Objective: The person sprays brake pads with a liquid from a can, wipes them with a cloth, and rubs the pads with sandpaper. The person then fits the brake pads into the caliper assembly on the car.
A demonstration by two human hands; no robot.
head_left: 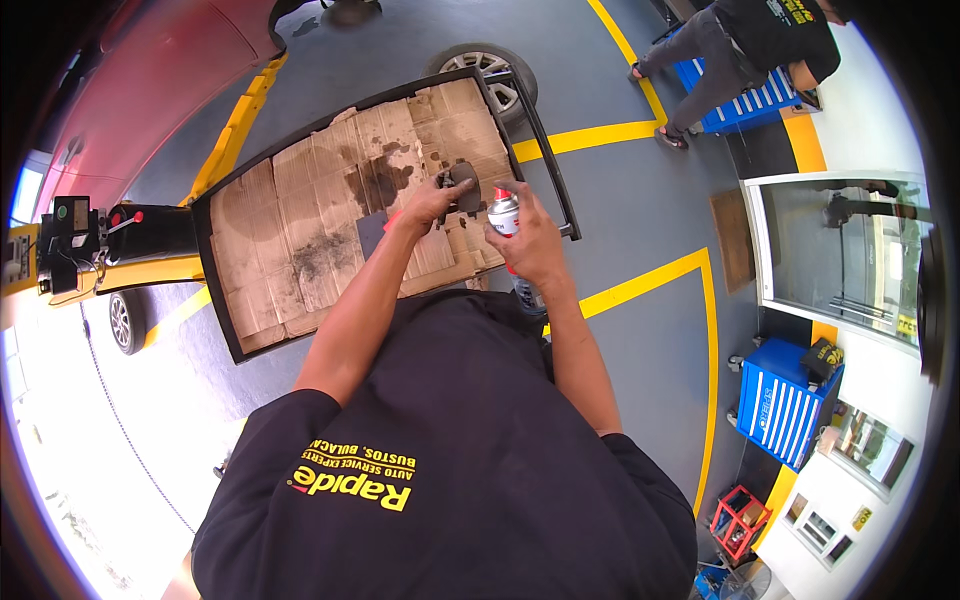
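Observation:
My left hand (433, 202) grips a dark, curved pad that looks like a brake pad (466, 190), held over the cardboard (300, 195). In my right hand (535, 245) is a spray can (503, 214), silver and white with a red top. Its nozzle is close to the pad, and my index finger rests on the top. I cannot make out any spray. Beside my left wrist, a flat dark piece (372, 233) lies on the cardboard with a small red thing (393, 221) next to it. Wet dark stains mark the cardboard in several places.
The cardboard lines a black-framed cart (222, 300). Beyond it is a loose wheel (497, 75). A red car (170, 90) and a yellow lift arm (235, 130) are at the left. A co-worker (720, 55) stands far right by blue drawers. Another blue tool chest (780, 400) stands right.

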